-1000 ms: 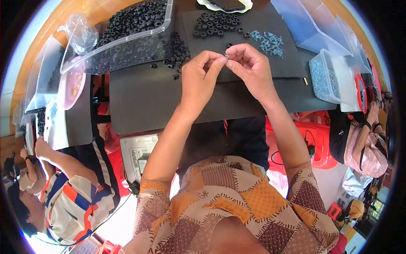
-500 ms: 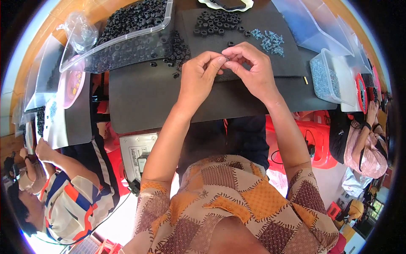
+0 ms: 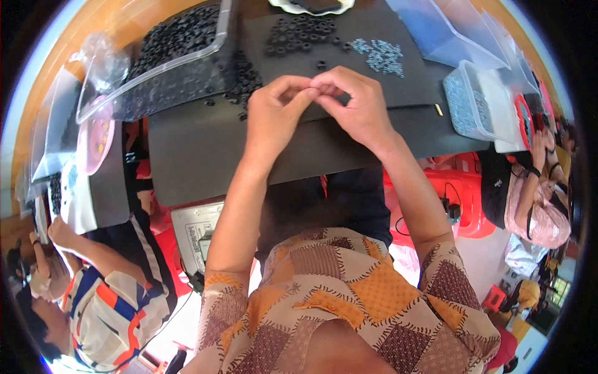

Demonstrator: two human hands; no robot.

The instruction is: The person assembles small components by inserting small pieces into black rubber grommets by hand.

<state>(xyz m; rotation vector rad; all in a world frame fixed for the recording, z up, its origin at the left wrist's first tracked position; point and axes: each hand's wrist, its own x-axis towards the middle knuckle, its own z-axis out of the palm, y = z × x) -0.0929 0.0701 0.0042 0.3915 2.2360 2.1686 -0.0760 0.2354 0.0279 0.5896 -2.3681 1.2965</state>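
Observation:
My left hand (image 3: 274, 115) and my right hand (image 3: 358, 106) meet fingertip to fingertip above a black mat (image 3: 199, 149). Their fingers pinch together on something small between them; it is hidden by the fingers, so I cannot tell what it is. Just beyond the hands lies a pile of small black rings (image 3: 299, 34), with one loose ring (image 3: 321, 64) close to my right fingers. A scatter of small blue-grey metal parts (image 3: 380, 55) lies to the right of the rings.
A clear plastic tray (image 3: 149, 87) heaped with black rings stands at the left. A clear tub of blue-grey parts (image 3: 464, 106) sits at the right edge. Clear plastic bags (image 3: 436, 31) lie at the back right. Other people sit at lower left (image 3: 93, 299) and at right (image 3: 536, 193).
Both hands stay together over the mat; the fingers have closed in a little more tightly around the small hidden part.

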